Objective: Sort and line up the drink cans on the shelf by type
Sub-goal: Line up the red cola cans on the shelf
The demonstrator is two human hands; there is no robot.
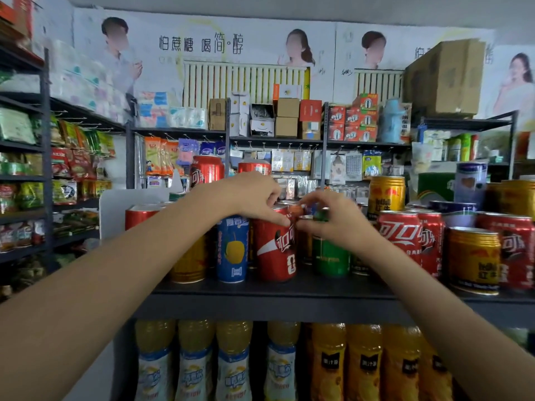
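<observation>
Dark shelf [289, 287] carries a mixed, unsorted row of cans. Below it: a row of yellow and orange juice bottles [328, 363]. Behind: more racks of boxes and snack packs.

Cans left to right: gold can [189, 263] partly behind the left forearm, blue can [233, 250], red cola can [275, 250] at centre front, green can [330, 256] just right of it, then two red cola cans [401, 235] and a gold Red Bull can [473, 259] at the right edge. More cans stacked higher at the back.

Left hand [254, 198]: fingers curled, tips on the top rim of the red cola can. Right hand [330, 219]: fingers curled, pinching the top of the green can. Fingertips of the two hands nearly meet.
</observation>
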